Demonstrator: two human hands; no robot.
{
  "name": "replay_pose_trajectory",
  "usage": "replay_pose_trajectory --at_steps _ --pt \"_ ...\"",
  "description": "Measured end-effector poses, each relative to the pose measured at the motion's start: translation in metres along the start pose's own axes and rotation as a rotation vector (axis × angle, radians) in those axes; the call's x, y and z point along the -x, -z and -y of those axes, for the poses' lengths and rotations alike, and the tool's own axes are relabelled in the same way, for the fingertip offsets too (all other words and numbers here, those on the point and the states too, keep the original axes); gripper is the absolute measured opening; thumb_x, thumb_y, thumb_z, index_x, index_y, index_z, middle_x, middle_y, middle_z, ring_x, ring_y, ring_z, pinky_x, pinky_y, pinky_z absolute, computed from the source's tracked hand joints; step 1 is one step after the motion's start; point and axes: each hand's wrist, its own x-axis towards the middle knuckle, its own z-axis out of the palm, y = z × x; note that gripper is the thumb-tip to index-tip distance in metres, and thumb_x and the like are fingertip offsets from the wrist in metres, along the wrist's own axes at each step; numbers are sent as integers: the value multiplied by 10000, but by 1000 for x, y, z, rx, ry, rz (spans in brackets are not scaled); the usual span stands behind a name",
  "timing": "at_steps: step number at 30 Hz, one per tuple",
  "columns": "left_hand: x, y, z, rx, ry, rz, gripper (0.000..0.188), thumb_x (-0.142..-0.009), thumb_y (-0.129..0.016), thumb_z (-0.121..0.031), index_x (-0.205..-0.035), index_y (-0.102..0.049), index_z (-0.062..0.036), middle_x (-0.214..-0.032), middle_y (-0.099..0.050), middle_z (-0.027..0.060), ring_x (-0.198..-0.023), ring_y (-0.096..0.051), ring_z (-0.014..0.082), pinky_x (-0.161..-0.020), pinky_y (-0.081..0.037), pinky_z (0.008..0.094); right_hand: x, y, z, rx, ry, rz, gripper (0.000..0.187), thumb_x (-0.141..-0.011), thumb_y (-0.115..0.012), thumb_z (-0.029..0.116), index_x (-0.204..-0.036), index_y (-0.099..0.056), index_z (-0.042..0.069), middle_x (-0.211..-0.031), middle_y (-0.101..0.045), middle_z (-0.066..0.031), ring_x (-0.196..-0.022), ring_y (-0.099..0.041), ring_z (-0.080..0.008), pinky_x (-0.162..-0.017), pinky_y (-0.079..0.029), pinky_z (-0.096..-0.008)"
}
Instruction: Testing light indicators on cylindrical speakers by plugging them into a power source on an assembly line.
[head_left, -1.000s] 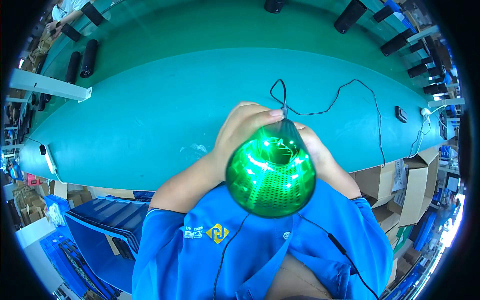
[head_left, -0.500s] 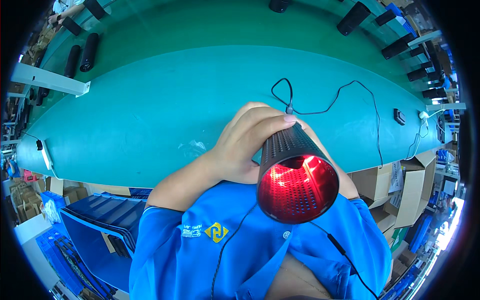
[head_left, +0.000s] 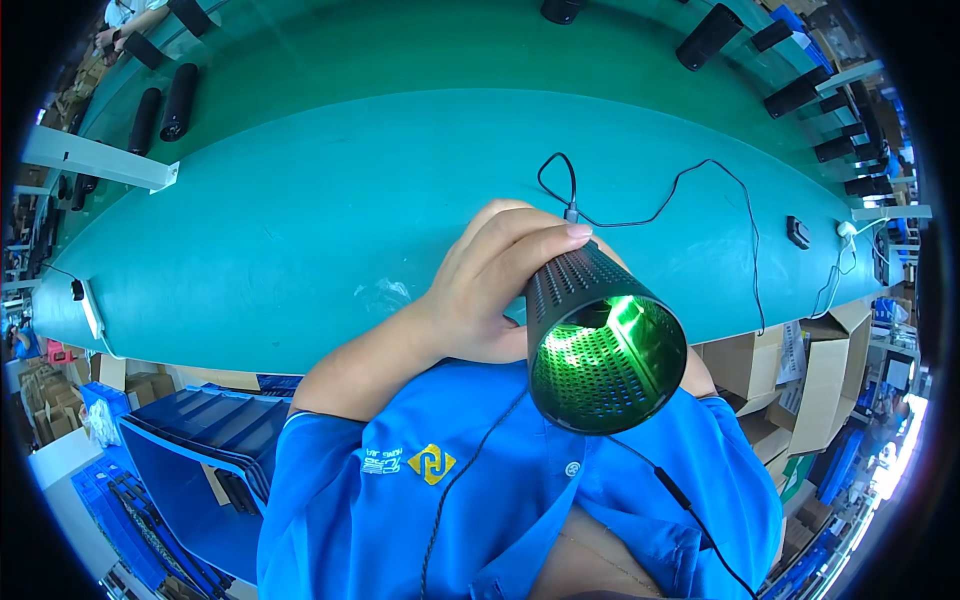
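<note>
A black perforated metal tube (head_left: 567,285) is tilted with its open mouth toward me, and green light glows inside it. My left hand (head_left: 488,275) is closed around the tube's far end from the left, one fingertip on its end rim. A black cable's plug (head_left: 571,213) meets the tube at that far end. My right hand (head_left: 606,252) is at the tube's far right side; only a sliver of it shows, and its fingers are hidden behind the tube.
The thin black cable (head_left: 690,172) loops across the teal table (head_left: 300,240). A small black device (head_left: 798,233) lies at the right. Beyond, several black tubes (head_left: 180,102) stand on a green belt (head_left: 400,60). Cardboard boxes (head_left: 825,375) and a blue bin (head_left: 190,500) flank me.
The light inside the tube has turned from red to green. The tube's mouth has shifted slightly right and up, and the plug end slightly left.
</note>
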Motion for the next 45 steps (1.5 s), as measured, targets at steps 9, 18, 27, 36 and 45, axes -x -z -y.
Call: replay_pose_trajectory --at_steps 9,18,27,36,45 --pt "2 -1 1 27 8 26 641 -622 -753 -117 -1221 -533 -63 -1104 -566 94 -902 -554 240 -820 -448 339 -3 19 -10 -193 -114 100 176 -877 -561 71 -1032 -596 -6 -835 -630 -81 -678 -563 -93 -593 -463 -214" --pt "5 -1 -11 676 563 -249 565 -738 -700 -91 -1253 -470 -53 -1175 -547 137 -991 -583 245 -848 -475 357 -6 24 3 -362 -195 187 162 -895 -537 100 -979 -628 -4 -756 -627 -71 -601 -533 -75 -533 -443 -207" --pt "3 9 12 943 753 -505 590 -777 -624 -122 -1298 -367 -21 -1173 -535 190 -952 -608 260 -785 -518 334 -16 -21 61 1662 972 -217 141 -879 -556 153 -913 -642 47 -728 -617 -61 -664 -562 -214 -665 -439 -274" --pt "9 20 19 1095 563 -286 687 -775 -575 -254 -1362 -299 -27 -1114 -524 179 -889 -609 274 -754 -527 355 -25 28 57 1516 874 144 134 -862 -587 200 -885 -614 70 -764 -610 -57 -684 -551 -206 -693 -447 -314" --pt "9 16 27 945 652 -481 673 -780 -563 -281 -1348 -315 -20 -1077 -524 175 -867 -612 260 -691 -532 337 -19 7 29 882 523 -55 98 -866 -544 44 -953 -589 49 -835 -580 -44 -682 -498 -117 -597 -402 -241"
